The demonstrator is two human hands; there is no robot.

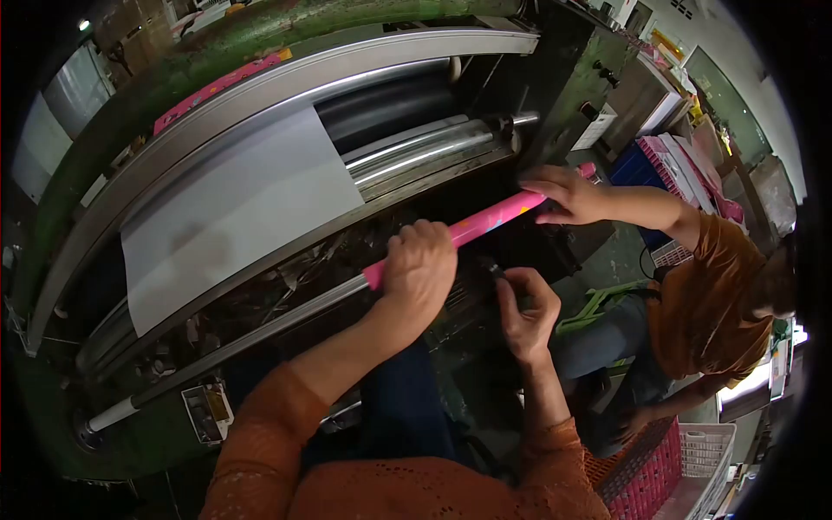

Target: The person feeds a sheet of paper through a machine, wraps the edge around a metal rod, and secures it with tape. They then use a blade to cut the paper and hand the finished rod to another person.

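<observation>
My left hand [419,267] is wrapped round the lower end of a pink patterned roll [485,223], which lies in line with a long metal shaft [260,334]. To the right and below the roll, my right hand [530,314] has its thumb and forefinger nearly together at a small dark object [492,269], too small to name. A co-worker's hand [568,195] rests on the roll's upper right part. Behind them, a white sheet [243,217] runs down over the machine's rollers [425,156].
A seated co-worker in a brown shirt [711,299] is close on the right. Baskets [706,459] stand at the lower right, a blue crate [637,169] at the upper right. A small box [207,411] sits below the shaft. The machine's curved metal bar [347,62] arches above.
</observation>
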